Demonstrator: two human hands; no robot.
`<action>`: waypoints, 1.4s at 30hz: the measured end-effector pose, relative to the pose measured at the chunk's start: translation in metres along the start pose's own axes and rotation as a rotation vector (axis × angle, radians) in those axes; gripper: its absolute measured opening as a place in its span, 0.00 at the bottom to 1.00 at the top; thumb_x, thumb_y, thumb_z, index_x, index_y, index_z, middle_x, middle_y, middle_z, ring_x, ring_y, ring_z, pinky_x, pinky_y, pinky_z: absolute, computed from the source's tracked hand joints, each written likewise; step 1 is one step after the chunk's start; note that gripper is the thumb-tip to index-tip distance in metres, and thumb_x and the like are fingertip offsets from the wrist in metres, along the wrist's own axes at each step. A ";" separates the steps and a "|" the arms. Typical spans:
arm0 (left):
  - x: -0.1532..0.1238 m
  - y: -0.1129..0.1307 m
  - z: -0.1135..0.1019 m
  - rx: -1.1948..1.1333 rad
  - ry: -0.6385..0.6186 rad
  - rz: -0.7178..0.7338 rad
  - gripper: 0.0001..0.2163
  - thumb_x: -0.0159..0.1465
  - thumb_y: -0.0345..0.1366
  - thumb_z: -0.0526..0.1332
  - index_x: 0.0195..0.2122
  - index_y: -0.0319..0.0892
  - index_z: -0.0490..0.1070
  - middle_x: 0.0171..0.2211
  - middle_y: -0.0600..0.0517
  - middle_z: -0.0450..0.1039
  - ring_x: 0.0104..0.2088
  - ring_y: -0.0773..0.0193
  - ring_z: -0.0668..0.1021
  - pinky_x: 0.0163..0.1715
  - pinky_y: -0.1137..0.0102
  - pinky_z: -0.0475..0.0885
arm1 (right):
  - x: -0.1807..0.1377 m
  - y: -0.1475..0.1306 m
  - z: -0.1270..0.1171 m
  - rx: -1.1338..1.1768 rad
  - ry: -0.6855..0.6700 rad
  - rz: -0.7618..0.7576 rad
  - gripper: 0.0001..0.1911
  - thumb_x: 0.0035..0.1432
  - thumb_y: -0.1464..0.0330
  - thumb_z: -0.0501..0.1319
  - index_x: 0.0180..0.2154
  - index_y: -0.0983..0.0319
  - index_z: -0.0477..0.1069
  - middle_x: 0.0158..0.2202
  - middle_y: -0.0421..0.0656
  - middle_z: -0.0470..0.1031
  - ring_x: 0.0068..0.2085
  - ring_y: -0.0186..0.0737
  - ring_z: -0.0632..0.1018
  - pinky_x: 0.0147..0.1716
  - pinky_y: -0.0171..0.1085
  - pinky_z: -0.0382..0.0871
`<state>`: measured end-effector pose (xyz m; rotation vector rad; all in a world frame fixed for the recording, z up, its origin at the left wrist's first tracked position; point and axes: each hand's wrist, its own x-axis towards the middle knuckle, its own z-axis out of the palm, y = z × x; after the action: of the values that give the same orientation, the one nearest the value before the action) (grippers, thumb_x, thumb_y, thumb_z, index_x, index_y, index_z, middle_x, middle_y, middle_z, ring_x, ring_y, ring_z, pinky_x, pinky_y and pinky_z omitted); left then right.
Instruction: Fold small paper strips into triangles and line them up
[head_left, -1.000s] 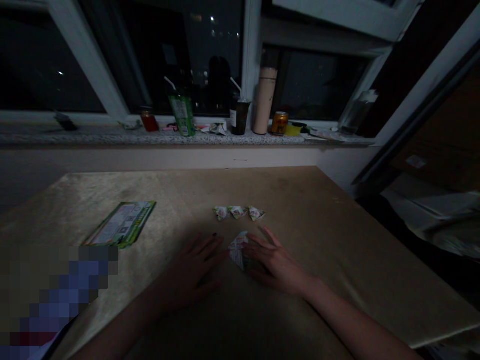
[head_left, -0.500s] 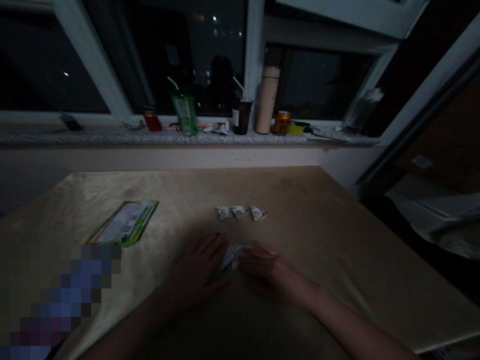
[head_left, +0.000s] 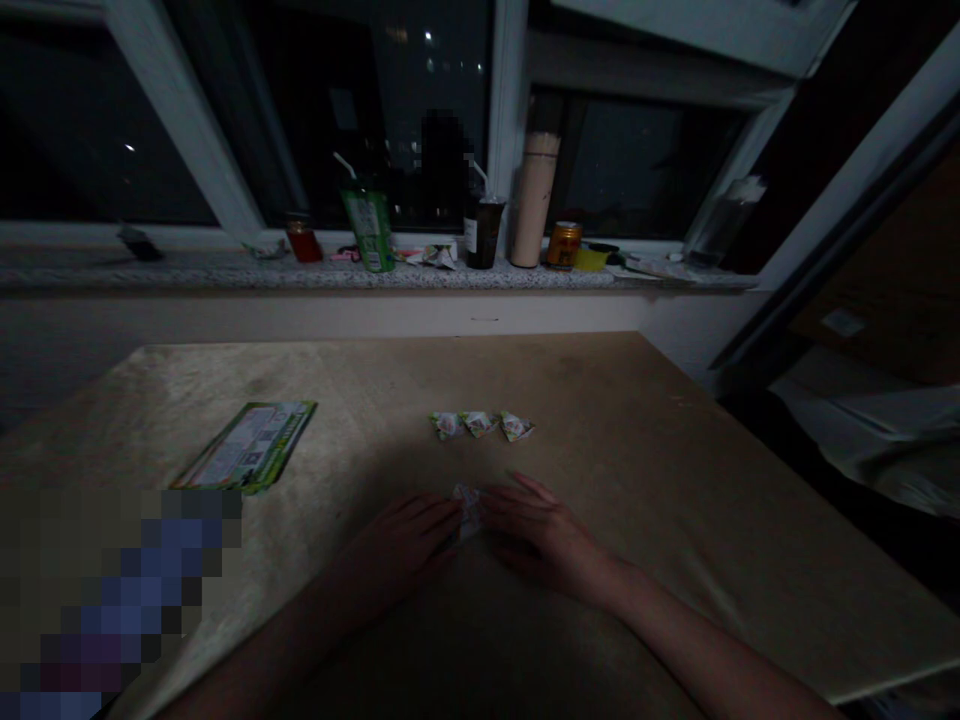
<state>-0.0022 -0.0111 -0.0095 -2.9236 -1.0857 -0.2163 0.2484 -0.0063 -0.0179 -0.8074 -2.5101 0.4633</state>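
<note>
A small piece of folded printed paper [head_left: 469,511] lies on the tan tabletop between my two hands. My left hand [head_left: 411,540] has its fingers together on the left edge of the paper, with the thumb low and close to them. My right hand [head_left: 546,535] covers the right edge, fingers close together and the forefinger lifted a little. The fingertips hide both sides of the paper. Just beyond the hands stand three small folded paper triangles in a row: a left one [head_left: 446,426], a middle one [head_left: 478,424] and a right one [head_left: 516,427].
A stack of green-and-white printed sheets [head_left: 251,445] lies on the table's left side. Behind the table, the stone windowsill [head_left: 420,280] bears a green cup [head_left: 371,228], a dark cup [head_left: 484,232], a pink flask [head_left: 535,200] and an orange can [head_left: 564,246]. The room is dim.
The left fingers have drawn together and shifted slightly over the paper, so less of it shows and it looks narrower. The right hand has barely moved; its forefinger is raised more.
</note>
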 end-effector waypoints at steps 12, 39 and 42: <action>-0.002 -0.005 0.003 -0.105 -0.035 0.047 0.17 0.67 0.28 0.49 0.55 0.42 0.67 0.54 0.49 0.70 0.53 0.58 0.71 0.54 0.62 0.65 | 0.001 0.009 -0.002 -0.045 0.027 0.133 0.15 0.53 0.63 0.66 0.45 0.51 0.74 0.54 0.38 0.71 0.60 0.46 0.64 0.61 0.56 0.45; 0.019 0.008 0.006 -0.304 0.123 -0.367 0.10 0.60 0.42 0.62 0.42 0.48 0.72 0.47 0.49 0.64 0.49 0.51 0.67 0.48 0.54 0.62 | 0.012 0.004 0.012 -0.118 0.142 0.358 0.09 0.63 0.65 0.56 0.31 0.60 0.68 0.35 0.42 0.70 0.42 0.42 0.69 0.45 0.44 0.55; 0.020 0.005 0.009 -0.312 0.129 -0.420 0.10 0.60 0.45 0.62 0.40 0.49 0.74 0.46 0.50 0.64 0.49 0.50 0.66 0.48 0.53 0.61 | 0.013 0.006 0.013 -0.120 0.126 0.375 0.09 0.63 0.65 0.56 0.31 0.60 0.69 0.36 0.42 0.70 0.43 0.41 0.68 0.45 0.43 0.55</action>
<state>0.0170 -0.0015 -0.0156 -2.8327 -1.7742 -0.6215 0.2349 0.0041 -0.0273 -1.3223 -2.2903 0.3703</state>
